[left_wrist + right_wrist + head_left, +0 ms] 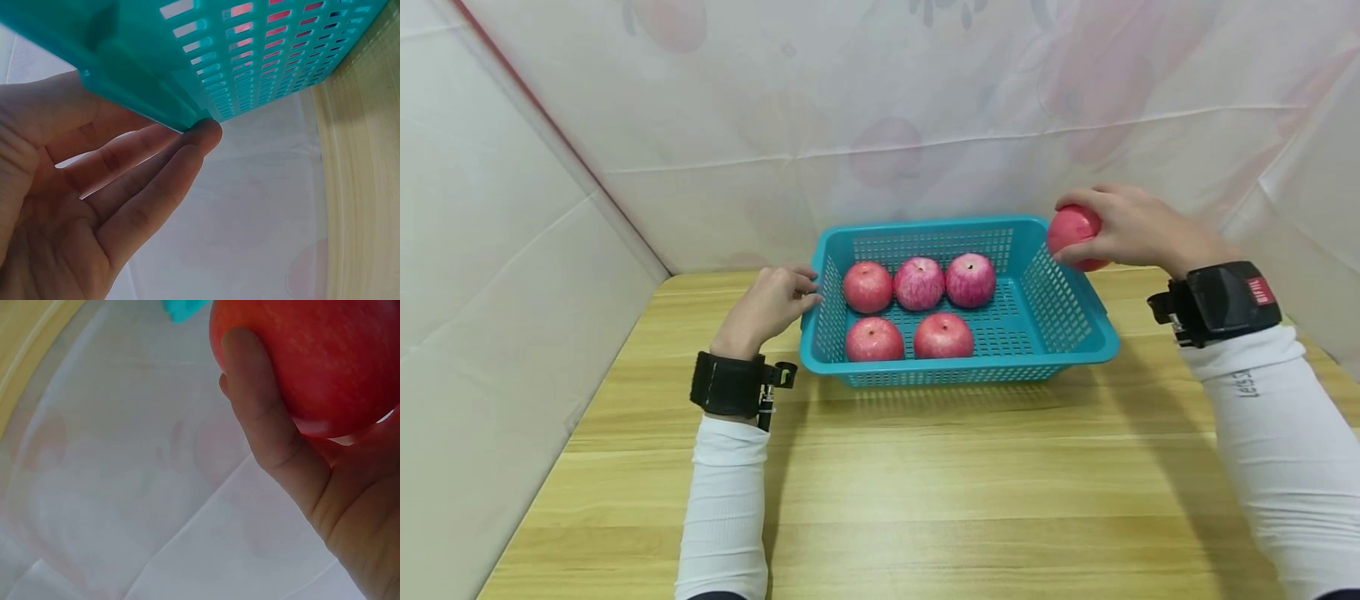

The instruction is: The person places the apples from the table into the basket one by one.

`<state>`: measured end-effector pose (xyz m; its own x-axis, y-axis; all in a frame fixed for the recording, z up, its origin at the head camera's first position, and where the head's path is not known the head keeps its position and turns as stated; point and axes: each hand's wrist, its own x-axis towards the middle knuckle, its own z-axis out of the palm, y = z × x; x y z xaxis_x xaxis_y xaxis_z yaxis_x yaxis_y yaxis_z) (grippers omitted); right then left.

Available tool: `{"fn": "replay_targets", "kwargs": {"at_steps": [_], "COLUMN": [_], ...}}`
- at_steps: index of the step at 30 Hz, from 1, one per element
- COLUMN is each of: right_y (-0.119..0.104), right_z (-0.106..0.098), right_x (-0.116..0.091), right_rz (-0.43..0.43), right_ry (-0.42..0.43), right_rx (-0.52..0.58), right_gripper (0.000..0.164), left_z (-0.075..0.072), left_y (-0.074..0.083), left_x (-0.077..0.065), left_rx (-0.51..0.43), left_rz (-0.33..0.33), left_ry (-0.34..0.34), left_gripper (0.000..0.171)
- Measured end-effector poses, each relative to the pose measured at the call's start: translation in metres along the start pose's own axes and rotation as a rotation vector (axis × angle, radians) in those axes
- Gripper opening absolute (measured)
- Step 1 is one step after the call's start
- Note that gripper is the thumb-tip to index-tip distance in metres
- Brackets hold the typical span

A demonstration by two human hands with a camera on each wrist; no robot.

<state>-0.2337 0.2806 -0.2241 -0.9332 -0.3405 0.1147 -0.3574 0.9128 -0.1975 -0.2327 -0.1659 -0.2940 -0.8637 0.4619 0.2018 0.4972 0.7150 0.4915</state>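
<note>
A turquoise slotted plastic basket (1052, 360) stands on the table, holding several red apples: a row at the back with a striped one (919, 283) in the middle, and two in front, including a front-left apple (875, 339). My right hand (1131, 225) grips another red apple (1072, 232) above the basket's right end; in the right wrist view the thumb (259, 394) lies along this apple's side. At the basket's left end, my left hand (767, 304) touches the rim with its fingertips. The left wrist view shows those fingers (150, 206) extended, some partly hidden behind the rim.
A wood-grain table (970, 500) lies under the basket. Pale fabric with faint fruit prints (790, 108) hangs right behind it, and more fabric (490, 250) walls the left side. Black camera straps (726, 383) wrap both wrists.
</note>
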Motion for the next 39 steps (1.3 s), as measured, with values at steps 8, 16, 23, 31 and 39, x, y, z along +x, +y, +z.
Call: {"fn": "replay_targets", "kwargs": {"at_steps": [8, 16, 23, 31, 39], "right_y": [-0.012, -0.025, -0.032, -0.041, -0.047], "right_z": [-0.004, -0.001, 0.007, 0.012, 0.017], "right_x": [0.002, 0.006, 0.011, 0.015, 0.020], "right_rz": [-0.009, -0.020, -0.042, -0.064, -0.090], "right_ry": [-0.044, -0.092, -0.115, -0.123, -0.143], "right_rx": [-0.004, -0.013, -0.006, 0.018, 0.020], "right_gripper": [0.067, 0.067, 0.066, 0.062, 0.061], "left_z": [0.001, 0.000, -0.001, -0.001, -0.001], "left_y": [0.001, 0.000, -0.003, -0.002, -0.001], "left_x": [0.003, 0.000, -0.003, -0.003, -0.003], "left_rx": [0.007, 0.007, 0.014, 0.013, 0.010], "left_rz": [0.019, 0.034, 0.031, 0.029, 0.017], "left_ry": [0.006, 0.020, 0.023, 0.028, 0.021], "left_gripper": [0.023, 0.022, 0.022, 0.021, 0.023]}}
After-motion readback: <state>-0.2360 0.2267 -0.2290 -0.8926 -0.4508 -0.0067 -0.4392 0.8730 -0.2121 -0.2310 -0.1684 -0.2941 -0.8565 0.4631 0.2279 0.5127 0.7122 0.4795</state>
